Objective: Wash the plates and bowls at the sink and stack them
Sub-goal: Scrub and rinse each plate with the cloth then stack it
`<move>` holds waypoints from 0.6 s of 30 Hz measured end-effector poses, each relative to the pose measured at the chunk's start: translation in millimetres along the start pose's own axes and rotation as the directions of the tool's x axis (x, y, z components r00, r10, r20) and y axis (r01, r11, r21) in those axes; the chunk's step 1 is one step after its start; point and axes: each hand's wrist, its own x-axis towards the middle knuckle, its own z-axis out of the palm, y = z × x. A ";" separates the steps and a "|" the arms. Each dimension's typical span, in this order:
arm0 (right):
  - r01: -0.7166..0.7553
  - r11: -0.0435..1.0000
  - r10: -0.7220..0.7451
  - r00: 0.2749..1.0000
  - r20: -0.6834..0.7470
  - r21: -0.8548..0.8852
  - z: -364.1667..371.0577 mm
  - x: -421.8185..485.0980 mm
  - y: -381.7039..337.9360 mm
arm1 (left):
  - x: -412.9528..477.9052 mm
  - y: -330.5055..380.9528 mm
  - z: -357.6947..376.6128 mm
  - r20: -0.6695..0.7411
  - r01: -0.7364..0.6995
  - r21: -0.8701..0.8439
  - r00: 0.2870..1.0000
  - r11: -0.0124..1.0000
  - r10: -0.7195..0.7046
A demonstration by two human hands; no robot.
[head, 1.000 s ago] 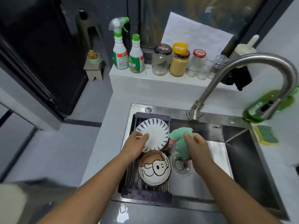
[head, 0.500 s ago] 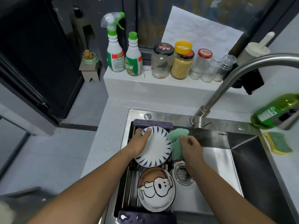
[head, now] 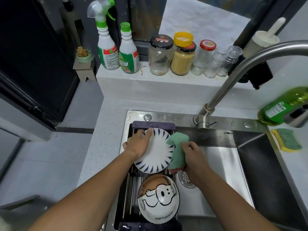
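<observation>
Here we see a round white plate (head: 155, 152) with short dark-blue strokes fanning out all round its rim and a plain white centre. It is held tilted over the far end of a dark slatted rack (head: 153, 125) that sits across the left part of the steel sink (head: 250, 172).

The left hand (head: 138, 144) grasps the plate by its left edge, with one digit laid on the face near the top rim. The right hand (head: 194, 155) is clenched round a green cloth (head: 178, 150), pink at its lower end, which touches the plate's right rim.

Nearer to us in the same rack lies a bowl (head: 158, 197). It is white inside and carries a cartoon dog in black outline under a brown patch. A line of small lettering runs near its lower rim, too small for us to read.

On the ledge behind the sink stand a spray bottle (head: 106, 47) and a capped bottle (head: 129, 52), both white with green tops. Their labels are red, green and white. The capped one shows a large "3" and Chinese characters that we cannot make out.

A jar (head: 160, 55) beside them has a black lid with red print, which is blurred. At the right edge a green soap bottle (head: 286, 105) bears a white label of fine text, also unreadable. A green-and-yellow sponge (head: 288, 140) lies just below it.
</observation>
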 end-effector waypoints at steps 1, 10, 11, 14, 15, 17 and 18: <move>-0.002 1.000 0.002 1.000 -0.002 0.009 -0.1 -0.1 -0.4 | -0.1 -1.5 -0.6 -0.008 -0.003 -0.017 1.000 1.000 0.002; 0.019 0.999 -0.018 1.000 -0.026 0.033 -1.2 -0.8 -0.1 | -5.1 -3.2 -4.1 0.007 0.005 -0.143 1.000 0.990 -0.004; 0.028 0.999 -0.028 0.999 -0.025 0.031 -2.0 -0.3 -0.9 | -6.6 -3.2 -4.5 0.006 0.008 -0.131 1.000 0.991 -0.007; 0.045 0.999 -0.045 0.999 -0.029 -0.003 -3.7 1.1 -3.9 | -9.9 -2.7 -5.5 0.008 0.029 -0.147 1.000 0.989 -0.028; 0.048 0.999 -0.049 0.998 -0.032 -0.017 -4.3 1.9 -4.6 | -10.1 -2.7 -5.9 0.007 0.038 -0.162 0.999 0.986 -0.037; 0.054 0.998 -0.055 0.998 -0.029 -0.030 -4.6 2.1 -6.6 | -11.8 -1.8 -6.6 0.009 0.050 -0.177 0.999 0.983 -0.050; 0.061 0.997 -0.062 0.998 -0.027 -0.039 -4.6 2.0 -7.2 | -12.0 -0.3 -7.6 0.007 0.054 -0.181 0.999 0.982 -0.053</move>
